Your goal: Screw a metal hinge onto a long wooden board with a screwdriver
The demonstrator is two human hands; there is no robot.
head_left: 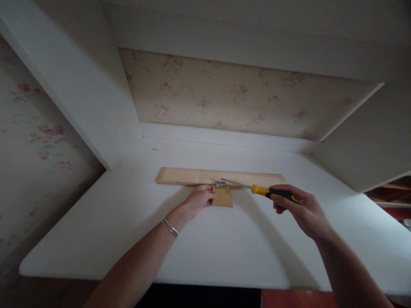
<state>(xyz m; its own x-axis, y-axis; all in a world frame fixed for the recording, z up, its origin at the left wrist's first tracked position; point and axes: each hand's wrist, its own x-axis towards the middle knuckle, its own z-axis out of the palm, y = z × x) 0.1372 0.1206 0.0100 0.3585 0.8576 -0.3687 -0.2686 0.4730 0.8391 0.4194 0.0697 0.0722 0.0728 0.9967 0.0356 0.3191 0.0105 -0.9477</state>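
Observation:
A long pale wooden board (192,174) lies across the white desk. At its near edge, about midway along, a small metal hinge (220,185) sits where a small wooden piece (223,196) meets the board. My left hand (201,199) grips the small piece by its left side, fingers close to the hinge. In my right hand (292,202) is a screwdriver (260,191) with a yellow and black handle. Its shaft points left over the board, the tip just above the hinge; whether it touches anything I cannot tell.
The white desk top (205,248) has a rounded front left corner. White side panels (80,85) and an overhead shelf (240,38) frame it. Behind is flowered wallpaper (205,98). A thin dark mark or small item (155,149) shows at the back left of the desk.

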